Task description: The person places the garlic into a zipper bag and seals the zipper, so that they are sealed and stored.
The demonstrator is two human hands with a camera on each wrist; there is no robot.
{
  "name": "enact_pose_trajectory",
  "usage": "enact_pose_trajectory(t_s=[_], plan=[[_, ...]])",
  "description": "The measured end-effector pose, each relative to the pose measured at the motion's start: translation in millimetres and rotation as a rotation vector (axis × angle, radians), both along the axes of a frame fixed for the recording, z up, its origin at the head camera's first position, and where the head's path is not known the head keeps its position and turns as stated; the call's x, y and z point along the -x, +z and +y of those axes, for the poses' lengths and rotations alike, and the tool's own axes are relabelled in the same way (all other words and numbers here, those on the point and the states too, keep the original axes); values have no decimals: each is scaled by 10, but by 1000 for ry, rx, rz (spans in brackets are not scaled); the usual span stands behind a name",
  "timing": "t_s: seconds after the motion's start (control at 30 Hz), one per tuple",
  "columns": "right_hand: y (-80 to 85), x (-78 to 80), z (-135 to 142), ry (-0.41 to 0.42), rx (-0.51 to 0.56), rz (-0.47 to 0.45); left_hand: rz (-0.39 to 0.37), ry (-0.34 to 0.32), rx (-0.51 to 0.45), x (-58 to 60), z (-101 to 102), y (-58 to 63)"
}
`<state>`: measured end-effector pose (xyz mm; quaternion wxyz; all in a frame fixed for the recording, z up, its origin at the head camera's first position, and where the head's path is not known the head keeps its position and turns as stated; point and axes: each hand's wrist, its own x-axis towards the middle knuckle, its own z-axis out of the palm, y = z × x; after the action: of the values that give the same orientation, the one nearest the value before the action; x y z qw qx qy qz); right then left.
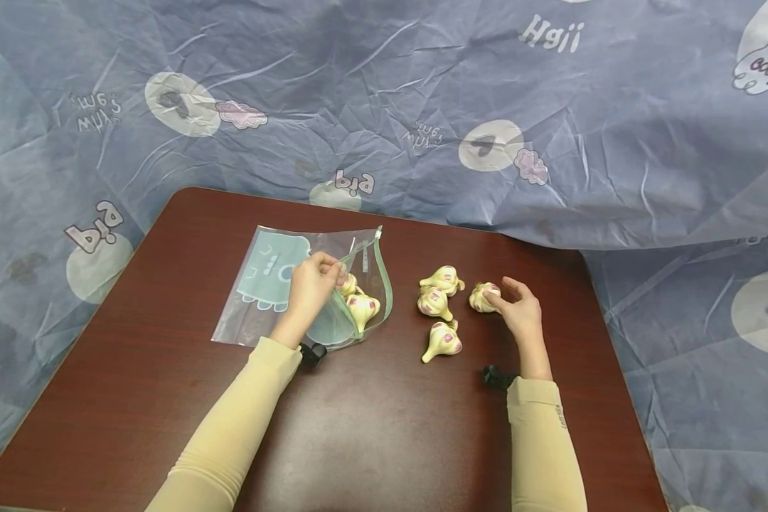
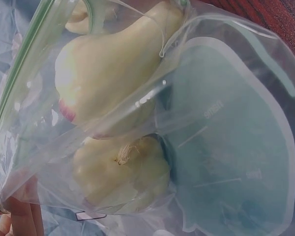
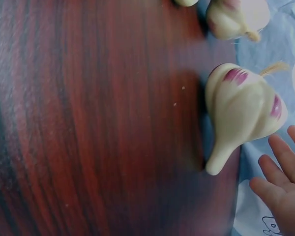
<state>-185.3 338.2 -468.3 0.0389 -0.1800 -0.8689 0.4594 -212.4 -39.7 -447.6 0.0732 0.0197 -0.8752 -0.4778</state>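
Observation:
My left hand point(image 1: 315, 284) pinches the green-trimmed edge of a clear zip bag point(image 1: 384, 274), holding its mouth apart. Inside the bag lie garlic bulbs, one point(image 1: 363, 310) near the opening and another partly hidden behind the hand. The left wrist view shows a bulb point(image 2: 108, 73) through the plastic, with my fingers point(image 2: 27, 209) at the bag's edge. On the right, my right hand point(image 1: 521, 309) is beside a single garlic bulb point(image 1: 484, 297), thumb close to it. Its fingers point(image 3: 282, 162) are spread in the right wrist view, next to a bulb point(image 3: 243, 108).
Between the bag and my right hand, loose garlic bulbs lie on the brown table point(image 1: 371, 412): two touching, including one point(image 1: 434, 303), and another point(image 1: 443, 341) nearer me. A blue printed cloth point(image 1: 390, 92) hangs behind the table's far edge.

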Motion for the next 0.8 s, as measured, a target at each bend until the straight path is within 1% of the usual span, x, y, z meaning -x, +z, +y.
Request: enact_pose_trajectory(t_s=[0.23,0.43,0.6,0.8], plan=[[-92,26,38,53,-106,-64,5,-4,-12,2,-19,10],[-161,47,60,72,-116,-83,-4,7,0,15,-31,5],[-198,69,54,88,-122,-98,4,4,-4,16,-35,1],[-243,94,24,108,-154,-129,3,1,-13,16,-35,-1]])
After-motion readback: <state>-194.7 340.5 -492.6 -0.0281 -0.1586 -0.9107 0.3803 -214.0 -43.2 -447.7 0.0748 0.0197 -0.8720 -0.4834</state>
